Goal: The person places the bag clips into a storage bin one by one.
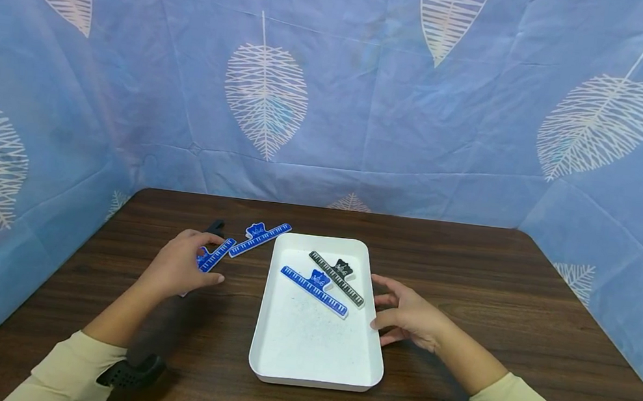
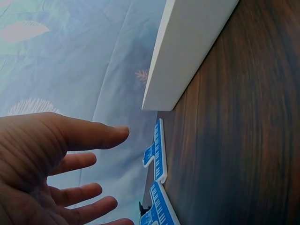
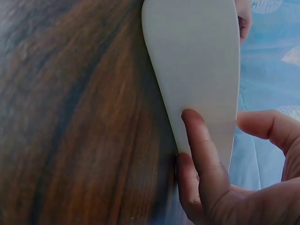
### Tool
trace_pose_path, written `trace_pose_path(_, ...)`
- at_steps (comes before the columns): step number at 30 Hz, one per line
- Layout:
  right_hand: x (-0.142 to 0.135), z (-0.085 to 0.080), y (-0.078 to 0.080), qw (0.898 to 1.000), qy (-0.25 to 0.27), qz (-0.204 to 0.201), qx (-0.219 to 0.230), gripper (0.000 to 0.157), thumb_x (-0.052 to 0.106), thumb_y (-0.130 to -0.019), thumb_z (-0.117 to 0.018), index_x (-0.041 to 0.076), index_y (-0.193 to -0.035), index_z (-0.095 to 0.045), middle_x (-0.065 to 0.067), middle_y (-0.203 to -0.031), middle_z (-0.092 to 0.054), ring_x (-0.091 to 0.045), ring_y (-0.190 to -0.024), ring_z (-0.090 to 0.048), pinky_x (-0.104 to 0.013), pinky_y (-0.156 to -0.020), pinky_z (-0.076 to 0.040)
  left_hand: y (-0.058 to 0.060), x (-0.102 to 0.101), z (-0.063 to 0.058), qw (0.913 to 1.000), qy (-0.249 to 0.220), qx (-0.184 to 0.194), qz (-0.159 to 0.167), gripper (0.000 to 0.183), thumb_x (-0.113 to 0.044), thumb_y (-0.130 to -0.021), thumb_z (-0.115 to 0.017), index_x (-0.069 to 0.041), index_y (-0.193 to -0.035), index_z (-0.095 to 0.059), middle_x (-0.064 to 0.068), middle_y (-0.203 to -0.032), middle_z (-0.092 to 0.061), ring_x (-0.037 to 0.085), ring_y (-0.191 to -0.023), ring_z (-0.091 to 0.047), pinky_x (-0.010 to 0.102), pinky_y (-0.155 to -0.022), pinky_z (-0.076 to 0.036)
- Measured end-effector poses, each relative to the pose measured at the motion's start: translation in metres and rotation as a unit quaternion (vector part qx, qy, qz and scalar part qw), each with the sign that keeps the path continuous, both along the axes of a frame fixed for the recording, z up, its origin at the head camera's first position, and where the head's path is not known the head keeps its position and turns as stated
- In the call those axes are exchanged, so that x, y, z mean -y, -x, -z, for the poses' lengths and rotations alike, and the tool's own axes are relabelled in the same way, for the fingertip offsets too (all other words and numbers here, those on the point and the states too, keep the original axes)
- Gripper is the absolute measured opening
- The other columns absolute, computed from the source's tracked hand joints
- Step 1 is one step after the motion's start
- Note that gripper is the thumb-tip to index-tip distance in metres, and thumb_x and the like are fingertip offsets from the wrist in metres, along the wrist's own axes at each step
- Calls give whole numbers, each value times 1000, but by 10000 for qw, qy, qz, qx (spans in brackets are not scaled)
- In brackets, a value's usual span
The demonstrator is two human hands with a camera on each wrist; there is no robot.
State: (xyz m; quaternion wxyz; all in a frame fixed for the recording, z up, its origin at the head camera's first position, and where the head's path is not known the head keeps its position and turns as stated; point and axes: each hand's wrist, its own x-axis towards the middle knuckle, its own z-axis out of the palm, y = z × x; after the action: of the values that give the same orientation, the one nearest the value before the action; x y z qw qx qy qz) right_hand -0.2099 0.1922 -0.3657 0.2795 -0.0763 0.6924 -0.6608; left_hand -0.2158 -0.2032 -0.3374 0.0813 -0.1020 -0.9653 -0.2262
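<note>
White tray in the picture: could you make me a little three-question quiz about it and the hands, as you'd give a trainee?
1. How many clips lie in the white tray?
2. True or false: the right hand touches the tray's side.
3. Where is the left hand? A: inside the tray. B: at a blue clip on the table. C: on the right sleeve.

Key:
1. Two: one black clip and one blue clip.
2. True.
3. B, by the outside blue clip.

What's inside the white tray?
The white tray holds a black clip and a blue clip, both keyboard-patterned. The patches of its bottom directly beneath them are covered and cannot be seen.
</note>
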Motion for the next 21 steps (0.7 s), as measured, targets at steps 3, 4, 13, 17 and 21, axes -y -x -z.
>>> trace_pose_path(3,-1,0,0,10000,58,-46,20,91,-8,-69,-62,13,-141,-11,-28,-130,-30,-37,-91,-57,-50,-66,-49,1,3,0,10000,-19,48,0,63,-33,-63,-78,-11,-118,-54,19,-113,-47,31,-91,-53,46,-68,-45)
trace_pose_path(4,-1,0,0,9999,77,-63,25,91,-9,-68,-62,13,-141,-11,-28,-131,-29,-37,-91,-57,-50,-66,-49,1,5,0,10000,-37,78,-6,64,-34,-64,-77,-10,-118,-54,19,-114,-47,32,-92,-54,46,-69,-46)
trace_pose_path(13,-3,1,0,9998,159,-65,43,90,-10,-69,-62,12,-141,-12,-28,-132,-28,-36,-94,-57,-50,-66,-49,4,12,-1,9991,-36,390,-162,63,-32,-66,-76,-9,-120,-52,21,-116,-46,35,-98,-53,47,-72,-47)
trace_pose_path(17,-4,1,0,9997,217,-90,41,89,-11,-69,-61,11,-141,-12,-29,-132,-28,-37,-99,-55,-50,-67,-49,6,16,0,9990,102,435,-49,59,-28,-67,-76,-6,-117,-53,22,-112,-50,36,-95,-54,48,-73,-47)
trace_pose_path(21,-5,1,-1,9996,247,-112,33,87,-10,-71,-61,10,-141,-12,-30,-131,-29,-38,-101,-54,-50,-68,-49,10,22,4,9985,240,497,4,57,-28,-67,-76,-4,-115,-54,22,-107,-53,34,-92,-54,47,-73,-47)
